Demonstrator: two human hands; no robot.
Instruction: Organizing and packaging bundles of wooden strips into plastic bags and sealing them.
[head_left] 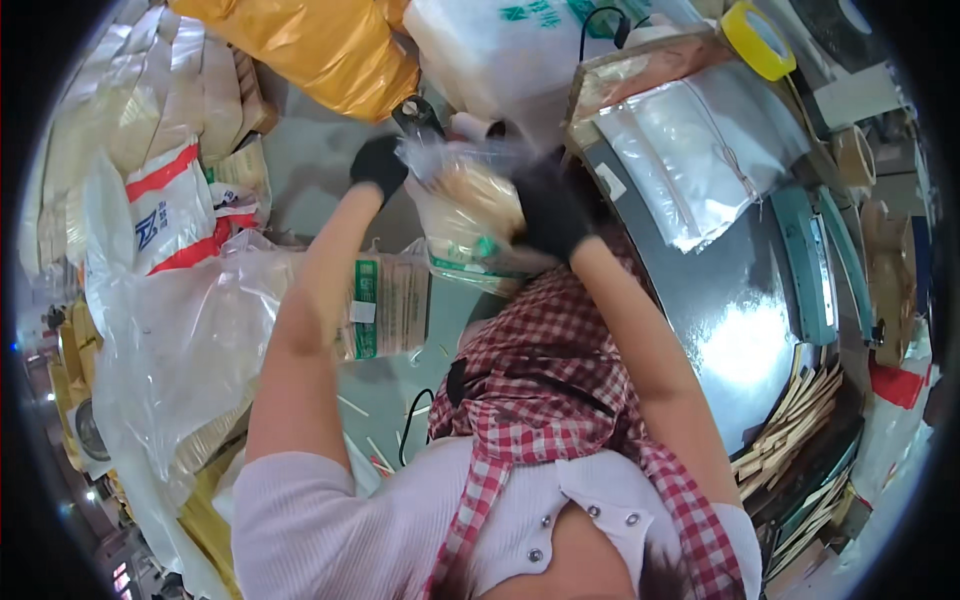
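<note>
A clear plastic bag (470,207) with green print and pale, wood-coloured contents hangs in front of my checked apron, blurred by motion. My right hand (553,207), in a black glove, is closed on the bag's right side. At the bag's upper left edge is my left hand (379,165), also black-gloved, its fingers curled at the film and smeared. What exactly lies inside the bag is too blurred to make out. Just beyond the left hand stands a black device (417,117) with a round knob on top.
Packed bundles of thin sticks (390,305) lie under clear film at left. An orange sack (310,50) and a white sack (500,50) sit at the far side. On the right are flat clear bags (690,150), yellow tape (757,40), a teal bag sealer (805,265) and loose sticks (790,420).
</note>
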